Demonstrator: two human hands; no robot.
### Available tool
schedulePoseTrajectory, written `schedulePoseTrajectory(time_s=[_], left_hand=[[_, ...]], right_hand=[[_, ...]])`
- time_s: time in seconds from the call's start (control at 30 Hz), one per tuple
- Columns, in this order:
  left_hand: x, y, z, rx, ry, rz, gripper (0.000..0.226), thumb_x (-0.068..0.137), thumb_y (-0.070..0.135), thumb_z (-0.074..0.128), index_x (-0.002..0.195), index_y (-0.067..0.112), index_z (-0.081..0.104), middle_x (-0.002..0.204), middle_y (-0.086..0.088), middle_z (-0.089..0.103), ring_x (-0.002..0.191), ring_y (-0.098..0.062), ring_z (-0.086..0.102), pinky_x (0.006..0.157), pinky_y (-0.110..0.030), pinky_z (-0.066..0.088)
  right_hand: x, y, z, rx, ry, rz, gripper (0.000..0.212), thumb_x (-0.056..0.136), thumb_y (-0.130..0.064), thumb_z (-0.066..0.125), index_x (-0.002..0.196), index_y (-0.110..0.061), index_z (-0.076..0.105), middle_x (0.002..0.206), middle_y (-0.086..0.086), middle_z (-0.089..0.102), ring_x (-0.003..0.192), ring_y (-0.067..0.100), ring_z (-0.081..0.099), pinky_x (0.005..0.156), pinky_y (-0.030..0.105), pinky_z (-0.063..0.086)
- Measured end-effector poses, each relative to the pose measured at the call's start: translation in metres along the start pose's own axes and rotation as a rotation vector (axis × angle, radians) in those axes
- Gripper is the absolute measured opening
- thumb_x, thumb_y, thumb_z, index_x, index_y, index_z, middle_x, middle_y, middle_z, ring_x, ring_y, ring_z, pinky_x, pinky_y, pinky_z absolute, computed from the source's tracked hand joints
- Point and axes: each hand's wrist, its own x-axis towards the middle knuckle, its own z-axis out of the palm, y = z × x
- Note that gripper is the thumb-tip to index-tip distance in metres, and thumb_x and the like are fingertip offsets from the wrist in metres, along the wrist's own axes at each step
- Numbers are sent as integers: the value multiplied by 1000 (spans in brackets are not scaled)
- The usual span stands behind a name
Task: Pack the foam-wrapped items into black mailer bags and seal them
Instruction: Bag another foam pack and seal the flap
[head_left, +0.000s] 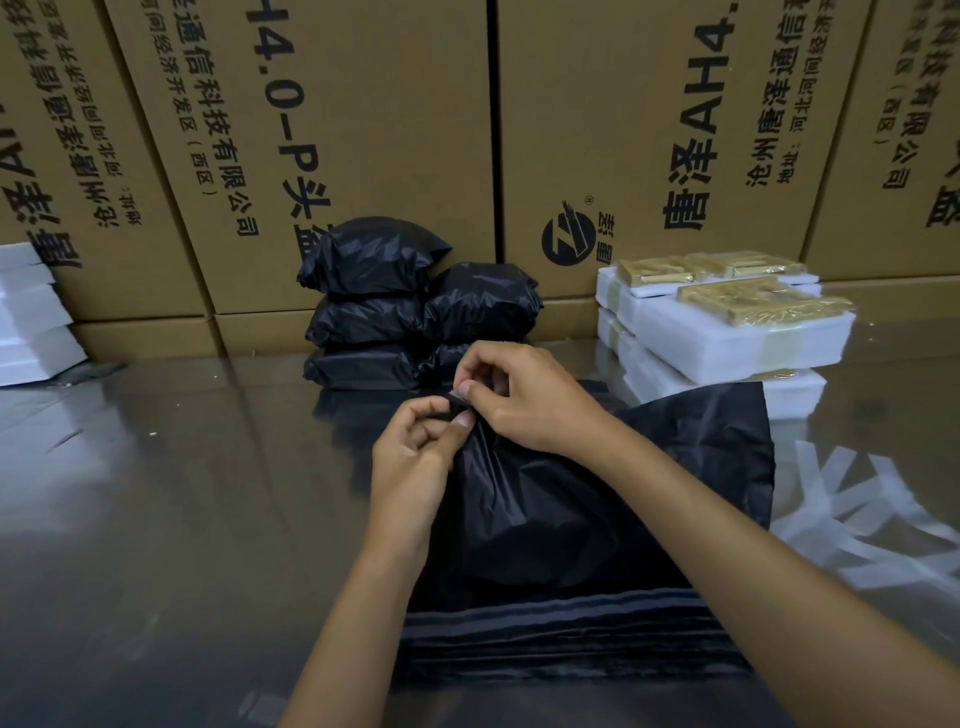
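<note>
A black mailer bag (545, 509), bulging, is pinched at its far corner by the left hand (415, 457) and right hand (519, 395) on a steel table (156, 493). Five sealed bags (415, 306) are stacked behind; three foam-wrapped items (727, 332) are piled right.

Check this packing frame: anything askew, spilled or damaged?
Nothing looks damaged or spilled. Both hands pinch a corner of the black mailer bag. Sealed black bags are stacked neatly; only the top foam-wrapped packs sit slightly skewed on their pile.
</note>
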Motion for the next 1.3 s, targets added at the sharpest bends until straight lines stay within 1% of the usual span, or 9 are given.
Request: schedulePoseTrajectory(time_s=[0.33, 0.5, 0.6, 0.73, 0.87, 1.03, 1.1, 1.2, 1.3], left_hand=[[0, 6, 6, 78, 43, 42, 11, 89, 13, 70, 83, 22, 64, 80, -13, 62, 73, -22, 55, 68, -35, 45], [6, -2, 10, 201, 247, 17, 23, 93, 22, 67, 77, 11, 55, 61, -4, 50, 56, -8, 43, 51, -14, 36], [8, -10, 5, 395, 320, 3, 28, 94, 25, 64, 72, 12, 52, 53, 5, 47, 45, -6, 40, 52, -24, 37], [5, -17, 3, 807, 300, -11, 27, 96, 29, 59, 75, 13, 55, 63, 1, 60, 63, -16, 55, 60, -33, 36], [-9, -33, 17, 1236, 127, -75, 25, 99, 40, 51, 87, 18, 57, 93, -4, 65, 90, -31, 62, 66, -32, 37], [-10, -35, 23, 1480, -67, -112, 40, 97, 51, 48, 114, 15, 46, 116, -8, 64, 108, -30, 59, 70, -33, 37], [-4, -24, 13, 1463, -41, -130, 46, 94, 47, 57, 119, 13, 39, 115, -10, 60, 111, -34, 57, 73, -36, 40], [-3, -7, 14, 1109, -51, 209, 16, 93, 10, 54, 108, 16, 52, 107, -2, 56, 106, -25, 56, 84, -39, 46], [-13, 11, 47, 878, -347, 461, 23, 98, 13, 53, 114, 22, 67, 121, 10, 62, 119, -6, 52, 102, -18, 38]], right_hand=[[30, 33, -14, 347, 191, 410, 18, 93, -13, 61, 79, -21, 69, 73, 2, 63, 68, 12, 57, 67, 25, 48], [32, 51, -32, 567, 284, 600, 16, 98, -8, 50, 92, -11, 65, 51, -1, 66, 45, 13, 53, 48, 22, 50], [27, 57, -40, 672, 263, 593, 11, 102, -12, 47, 99, -8, 58, 71, 9, 76, 54, 22, 65, 71, 36, 59], [17, 67, -44, 488, 272, 485, 12, 102, -7, 46, 93, -10, 54, 94, 16, 75, 73, 21, 68, 76, 32, 58], [-6, 84, -52, 46, 179, 323, 4, 97, -19, 55, 100, -18, 53, 102, -1, 73, 95, 15, 66, 77, 35, 51], [-37, 104, -68, -206, 51, 249, 32, 96, -44, 58, 116, -24, 43, 119, -1, 66, 100, 24, 65, 89, 41, 45], [-46, 117, -75, -185, 24, 296, 35, 96, -48, 56, 119, -26, 41, 133, -1, 59, 113, 25, 61, 98, 45, 43], [-61, 139, -86, -218, 26, 353, 42, 96, -49, 56, 125, -22, 40, 143, 1, 54, 131, 25, 52, 107, 49, 37], [-82, 163, -93, -319, 42, 399, 50, 94, -50, 57, 129, -18, 40, 141, 4, 54, 125, 28, 55, 103, 45, 36]])
